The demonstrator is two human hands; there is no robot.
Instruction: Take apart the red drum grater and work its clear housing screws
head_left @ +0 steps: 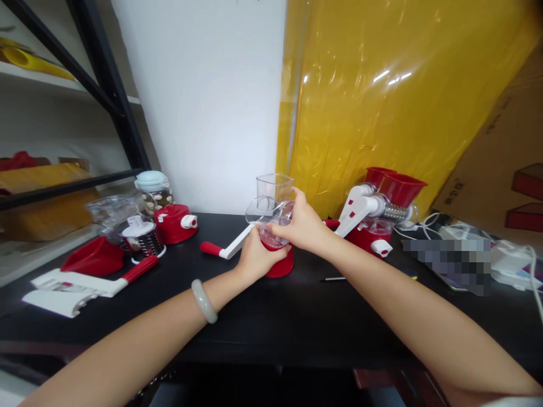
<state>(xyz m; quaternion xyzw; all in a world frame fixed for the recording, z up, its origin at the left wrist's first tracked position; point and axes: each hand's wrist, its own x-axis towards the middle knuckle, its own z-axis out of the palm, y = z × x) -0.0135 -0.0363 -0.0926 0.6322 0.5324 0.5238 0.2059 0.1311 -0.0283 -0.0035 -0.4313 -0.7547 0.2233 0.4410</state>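
A rotary grater stands upright on the black table, with a clear plastic housing (275,188) on top of a red base (280,268). My left hand (257,255) is closed round the lower part, where the clear body meets the base. Higher up, my right hand (306,221) grips the clear housing from the right side, thumb across its front. Beside my left hand a white crank handle (235,244) with a red grip points down to the left. Whether it is fixed to the grater or lies behind my fingers is hidden.
Left lie a red base (173,223), red hopper (94,257), grater drum (144,237), white crank parts (70,289) and a lidded jar (153,183). At right stand assembled graters (399,189), a blurred-out phone (449,265) and white cables (426,229). A thin pen-like rod (333,278) lies nearby.
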